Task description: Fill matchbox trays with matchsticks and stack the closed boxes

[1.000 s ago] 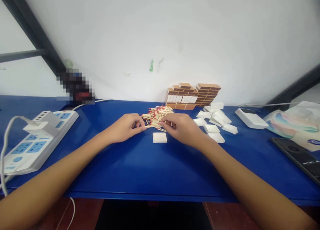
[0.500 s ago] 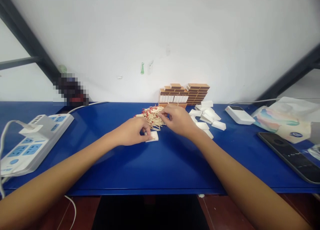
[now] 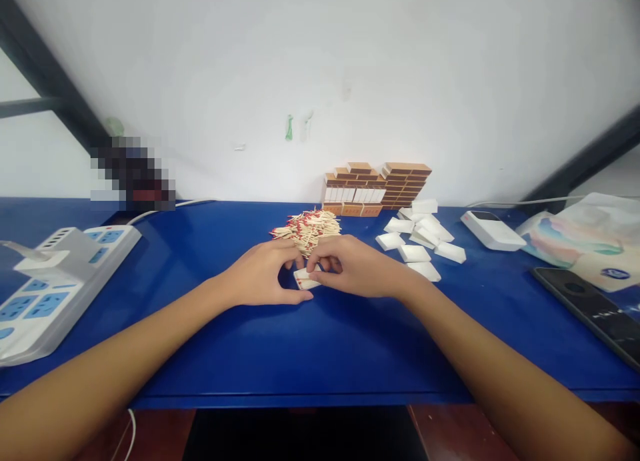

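Observation:
A small white matchbox tray [image 3: 303, 282] lies on the blue table between my hands, with a few red-headed matches in it. My left hand [image 3: 265, 274] curves around its left side, thumb and fingers apart. Over the tray's right part, my right hand [image 3: 353, 267] is pinched on matches, their tips largely hidden by the fingers. Just behind both hands spreads a heap of loose matches [image 3: 310, 229] with red heads. To the right lie several empty white trays [image 3: 415, 253], some piled on each other.
Brown matchboxes [image 3: 407, 181] are stacked against the wall, beside a row of white-sided ones. A white power strip [image 3: 107, 261] with a plugged-in charger lies left. On the right are a white device [image 3: 493, 231], a tissue pack [image 3: 575, 237] and a dark phone [image 3: 585, 307].
My right hand has come from the match heap down to the tray. My left fingers have spread from a pinch at the tray to an opening around it. The view has shifted slightly.

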`<action>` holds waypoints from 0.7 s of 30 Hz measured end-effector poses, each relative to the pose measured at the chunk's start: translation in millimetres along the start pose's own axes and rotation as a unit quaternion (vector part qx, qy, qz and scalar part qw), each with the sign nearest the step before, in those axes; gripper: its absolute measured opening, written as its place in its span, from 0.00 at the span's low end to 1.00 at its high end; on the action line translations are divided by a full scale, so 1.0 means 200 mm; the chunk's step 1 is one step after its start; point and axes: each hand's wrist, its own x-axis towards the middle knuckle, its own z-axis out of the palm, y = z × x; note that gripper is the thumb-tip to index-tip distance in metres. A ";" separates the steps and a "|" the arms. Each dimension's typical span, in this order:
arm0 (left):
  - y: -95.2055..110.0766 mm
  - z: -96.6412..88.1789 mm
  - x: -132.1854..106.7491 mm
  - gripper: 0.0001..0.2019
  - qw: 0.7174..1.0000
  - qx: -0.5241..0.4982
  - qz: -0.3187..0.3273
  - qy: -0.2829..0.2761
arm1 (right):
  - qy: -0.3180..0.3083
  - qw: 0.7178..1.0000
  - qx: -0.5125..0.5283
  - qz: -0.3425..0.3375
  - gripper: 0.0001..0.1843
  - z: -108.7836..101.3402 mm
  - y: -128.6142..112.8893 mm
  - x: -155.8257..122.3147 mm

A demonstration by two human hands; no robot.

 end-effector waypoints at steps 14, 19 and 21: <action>0.00 0.00 0.00 0.12 0.998 -0.008 0.046 0.049 | -0.004 0.998 -0.058 0.037 0.03 0.04 0.00 0.00; -0.02 0.00 0.00 0.11 0.997 0.012 0.049 0.053 | -0.014 0.999 -0.053 -0.005 0.05 0.02 0.00 0.00; -0.02 0.00 0.00 0.12 0.997 0.015 0.045 0.057 | 0.000 0.999 -0.043 0.002 0.05 0.00 0.01 0.00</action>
